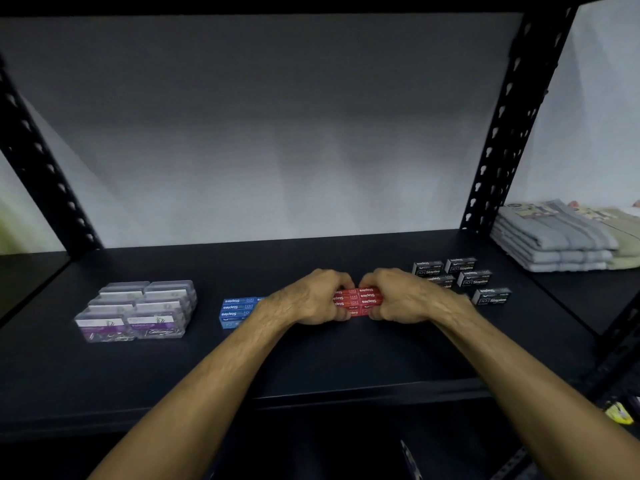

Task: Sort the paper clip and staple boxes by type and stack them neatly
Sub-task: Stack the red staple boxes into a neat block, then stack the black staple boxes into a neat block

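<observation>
On the black shelf (311,358) a block of red staple boxes (358,301) sits in the middle. My left hand (311,299) presses its left side and my right hand (401,297) presses its right side, fingers curled over the top. Blue staple boxes (237,308) lie in a stack just left of my left wrist, partly hidden by it. Clear paper clip boxes (138,308) with purple labels form a tidy block at the far left. Several black staple boxes (464,277) lie loosely at the right, behind my right hand.
Black perforated uprights stand at the left (41,161) and right (509,126) of the bay. Folded grey and green towels (561,237) are piled on the neighbouring shelf at the right. A white wall backs the shelf.
</observation>
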The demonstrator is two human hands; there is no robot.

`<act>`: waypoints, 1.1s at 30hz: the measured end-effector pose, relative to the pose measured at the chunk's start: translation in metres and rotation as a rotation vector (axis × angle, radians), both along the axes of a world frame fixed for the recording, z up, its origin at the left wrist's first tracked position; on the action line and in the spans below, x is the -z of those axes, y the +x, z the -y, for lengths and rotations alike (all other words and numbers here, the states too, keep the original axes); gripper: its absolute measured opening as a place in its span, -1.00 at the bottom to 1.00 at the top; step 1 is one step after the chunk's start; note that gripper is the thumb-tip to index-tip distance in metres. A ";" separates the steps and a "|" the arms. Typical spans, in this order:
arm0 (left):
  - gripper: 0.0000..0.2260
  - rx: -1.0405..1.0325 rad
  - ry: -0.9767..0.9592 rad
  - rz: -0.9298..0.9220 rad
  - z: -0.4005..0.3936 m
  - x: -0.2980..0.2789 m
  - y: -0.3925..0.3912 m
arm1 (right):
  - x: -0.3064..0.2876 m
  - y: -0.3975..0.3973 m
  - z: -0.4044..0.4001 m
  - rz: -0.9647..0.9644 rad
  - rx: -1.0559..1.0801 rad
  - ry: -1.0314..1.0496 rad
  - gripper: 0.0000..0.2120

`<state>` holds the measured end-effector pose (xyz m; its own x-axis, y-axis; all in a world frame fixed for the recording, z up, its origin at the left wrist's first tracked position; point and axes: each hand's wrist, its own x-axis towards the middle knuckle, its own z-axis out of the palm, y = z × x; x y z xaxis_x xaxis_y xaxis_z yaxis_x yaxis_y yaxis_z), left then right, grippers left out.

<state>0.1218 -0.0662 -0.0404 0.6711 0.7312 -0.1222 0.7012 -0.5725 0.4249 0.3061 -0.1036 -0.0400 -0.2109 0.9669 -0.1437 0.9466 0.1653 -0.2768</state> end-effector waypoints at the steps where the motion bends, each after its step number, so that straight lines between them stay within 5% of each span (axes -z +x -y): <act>1: -0.57 0.001 0.005 -0.005 0.000 0.000 -0.001 | 0.000 -0.001 0.000 0.000 -0.002 0.001 -0.69; 14: -0.51 -0.012 -0.014 -0.021 0.000 -0.001 -0.004 | 0.000 -0.006 0.003 -0.008 0.008 0.011 -0.65; 18: -0.25 -0.031 0.000 -0.059 -0.002 -0.007 -0.007 | -0.002 -0.004 0.008 0.016 0.026 0.035 -0.41; 21: -0.27 -0.078 0.090 0.046 -0.004 -0.024 -0.006 | -0.015 0.007 0.015 0.018 0.055 0.073 -0.28; 25: -0.59 -0.079 0.176 0.303 -0.002 -0.042 0.019 | -0.037 0.037 0.025 -0.021 0.132 0.139 -0.40; 33: -0.73 0.116 0.173 0.283 0.022 -0.025 0.103 | -0.040 0.109 0.043 -0.058 0.328 0.228 -0.74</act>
<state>0.2248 -0.0877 -0.0157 0.7406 0.6416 0.1998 0.4955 -0.7223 0.4824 0.4148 -0.1470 0.0003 0.1128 0.9900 0.0850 0.9433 -0.0798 -0.3222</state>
